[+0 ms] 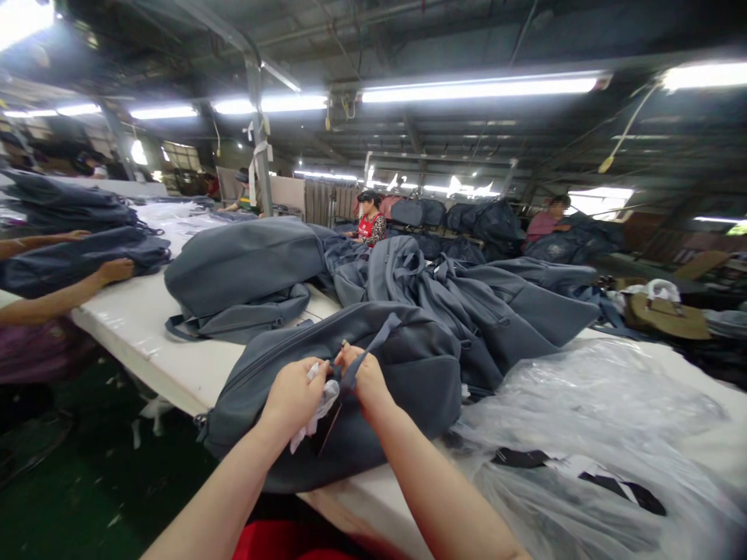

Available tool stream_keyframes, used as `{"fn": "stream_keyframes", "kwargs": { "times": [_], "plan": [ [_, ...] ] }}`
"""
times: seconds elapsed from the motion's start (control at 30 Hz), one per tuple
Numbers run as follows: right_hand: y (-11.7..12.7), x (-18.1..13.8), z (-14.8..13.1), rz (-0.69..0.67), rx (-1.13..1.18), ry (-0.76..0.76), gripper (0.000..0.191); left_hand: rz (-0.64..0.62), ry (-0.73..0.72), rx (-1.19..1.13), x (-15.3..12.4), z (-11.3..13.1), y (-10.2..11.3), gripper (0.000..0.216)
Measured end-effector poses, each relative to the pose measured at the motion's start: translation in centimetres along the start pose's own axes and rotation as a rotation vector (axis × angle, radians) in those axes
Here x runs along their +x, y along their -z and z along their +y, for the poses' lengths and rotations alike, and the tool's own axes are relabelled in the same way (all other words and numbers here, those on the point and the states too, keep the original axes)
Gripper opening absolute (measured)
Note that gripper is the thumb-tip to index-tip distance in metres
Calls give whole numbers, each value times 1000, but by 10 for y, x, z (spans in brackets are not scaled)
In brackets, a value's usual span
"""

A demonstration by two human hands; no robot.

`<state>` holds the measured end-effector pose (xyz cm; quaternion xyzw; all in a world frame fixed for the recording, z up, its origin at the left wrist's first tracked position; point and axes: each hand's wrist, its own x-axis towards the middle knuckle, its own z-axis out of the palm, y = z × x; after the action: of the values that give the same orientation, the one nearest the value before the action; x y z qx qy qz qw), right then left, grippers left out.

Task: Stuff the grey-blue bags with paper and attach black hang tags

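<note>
A dark blue-grey backpack (408,373) lies on its side at the near edge of the white table (169,365). Both my hands meet over its middle. My left hand (300,393) is closed, with crumpled white tissue (318,420) bunched in its fingers. Closed around a dark webbing strap (379,338) of the backpack, my right hand (362,377) almost touches the left. A flat dark tag (330,428) hangs beneath the fingers. Just what the fingertips pinch between them is partly hidden.
Behind, more backpacks (245,260) lie heaped across the table. Clear plastic bags (607,397) cover its right side. At the left, a co-worker's hands (113,271) rest on another bag (87,257). Farther back, a person in a red apron (367,227) is at work.
</note>
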<state>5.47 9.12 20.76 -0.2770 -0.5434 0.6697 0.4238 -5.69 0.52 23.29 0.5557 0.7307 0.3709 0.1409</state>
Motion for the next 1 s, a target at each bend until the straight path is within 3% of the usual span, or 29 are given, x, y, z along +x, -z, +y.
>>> {"fn": "stream_keyframes", "kwargs": {
  "times": [0.2, 0.4, 0.5, 0.67, 0.73, 0.83, 1.0],
  "plan": [
    [-1, 0, 3, -33, 89, 25, 60, -23, 25, 94, 5, 2, -3, 34],
    [11, 13, -2, -1, 473, -229, 70, 59, 7, 157, 9, -2, 2, 15],
    [22, 22, -1, 6, 597, -352, 61, 44, -115, 300, 7, -6, 1, 18],
    [28, 35, 10, -105, 502, -388, 54, -68, -352, 493, 2, -7, -9, 46],
    [25, 39, 12, -151, 469, -390, 50, -74, -303, 507, 3, -3, -13, 51],
    [21, 45, 10, -149, 442, -388, 45, -108, -178, 483, 10, 3, -18, 37],
    [25, 47, 8, 51, 476, -387, 43, -101, -90, 318, 22, 1, -14, 29]
  ]
}}
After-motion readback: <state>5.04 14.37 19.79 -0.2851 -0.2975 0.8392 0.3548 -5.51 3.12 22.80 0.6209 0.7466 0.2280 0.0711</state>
